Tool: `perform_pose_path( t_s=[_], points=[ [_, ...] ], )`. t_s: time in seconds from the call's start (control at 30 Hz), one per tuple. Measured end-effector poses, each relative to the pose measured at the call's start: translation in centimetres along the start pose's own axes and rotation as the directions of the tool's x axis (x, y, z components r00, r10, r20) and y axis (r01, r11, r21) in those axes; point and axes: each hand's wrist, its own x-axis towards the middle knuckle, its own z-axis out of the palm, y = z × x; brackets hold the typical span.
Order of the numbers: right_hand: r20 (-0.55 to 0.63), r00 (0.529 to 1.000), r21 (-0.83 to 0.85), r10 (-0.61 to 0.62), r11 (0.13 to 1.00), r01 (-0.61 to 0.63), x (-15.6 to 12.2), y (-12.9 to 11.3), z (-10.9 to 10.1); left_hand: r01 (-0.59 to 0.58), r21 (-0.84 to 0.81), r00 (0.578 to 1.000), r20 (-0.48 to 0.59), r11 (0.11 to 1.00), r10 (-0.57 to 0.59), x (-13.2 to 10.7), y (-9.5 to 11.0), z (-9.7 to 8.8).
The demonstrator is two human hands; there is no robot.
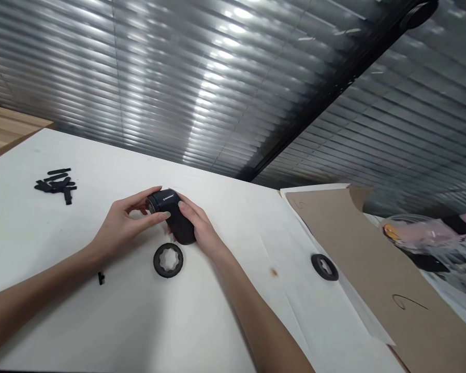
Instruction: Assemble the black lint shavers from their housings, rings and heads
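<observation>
A small black device (171, 215) with white lettering on its top lies on the white table (147, 321), and both my hands hold it. My left hand (126, 223) pinches its left end with thumb and fingers. From the right side, my right hand (200, 225) wraps round its body. A black ring with a notched inner edge (168, 260) lies flat on the table just in front of the device, untouched.
A second black ring (324, 267) lies at the edge of a brown cardboard sheet (373, 269) on the right. Several small black strips (56, 184) are heaped at far left. A tiny black piece (101, 278) lies near my left forearm. Clear plastic bags (431, 243) sit far right.
</observation>
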Motion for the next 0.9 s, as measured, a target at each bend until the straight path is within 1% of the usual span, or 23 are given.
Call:
perform_pose_path(
  t_s=[0.1, 0.2, 0.3, 0.4, 0.5, 0.57, 0.63, 0.73, 0.8, 0.87, 0.9],
  points=[
    [-0.015, 1.000, -0.003, -0.014, 1.000, 0.014, 0.1, 0.3, 0.0, 0.006, -0.029, 1.000, 0.025, 1.000, -0.005, 0.1, 0.0, 0.0],
    [-0.046, 0.998, 0.016, -0.045, 0.999, 0.046, 0.2, 0.7, 0.1, 0.050, -0.133, 0.997, 0.058, 0.990, -0.042, 0.3, 0.3, 0.1],
    [-0.090, 0.987, 0.024, -0.129, 0.991, 0.132, 0.3, 1.0, -0.1, 0.127, -0.253, 0.992, 0.054, 0.959, -0.118, 0.5, 0.6, 0.3],
    [-0.137, 0.965, -0.008, -0.222, 0.975, 0.223, 0.3, 1.2, -0.3, 0.166, -0.302, 0.986, 0.022, 0.939, -0.168, 0.7, 0.6, 0.5],
    [-0.176, 0.941, -0.083, -0.287, 0.957, 0.277, 0.2, 1.4, -0.4, 0.175, -0.291, 0.982, -0.020, 0.941, -0.188, 0.9, 0.1, 0.5],
    [-0.205, 0.927, -0.161, -0.315, 0.945, 0.286, 0.1, 1.4, -0.3, 0.185, -0.263, 0.979, -0.038, 0.947, -0.202, 1.0, -0.2, 0.6],
    [-0.256, 0.908, -0.247, -0.331, 0.931, 0.270, 0.0, 1.4, 0.0, 0.188, -0.253, 0.977, -0.054, 0.949, -0.208, 1.0, -0.4, 0.6],
    [-0.342, 0.878, -0.346, -0.335, 0.913, 0.214, 0.0, 1.3, 0.3, 0.174, -0.258, 0.979, -0.058, 0.950, -0.195, 0.9, -0.5, 0.6],
    [-0.353, 0.873, -0.376, -0.337, 0.905, 0.197, 0.0, 1.3, 0.4, 0.179, -0.241, 0.983, -0.004, 0.954, -0.185, 0.8, -0.4, 0.5],
    [-0.350, 0.862, -0.410, -0.366, 0.888, 0.210, 0.0, 1.3, 0.3, 0.189, -0.208, 0.980, 0.096, 0.960, -0.173, 0.7, -0.3, 0.3],
    [-0.355, 0.848, -0.428, -0.393, 0.875, 0.226, 0.0, 1.3, 0.3, 0.188, -0.190, 0.976, 0.149, 0.964, -0.161, 0.7, -0.3, 0.2]
  ],
)
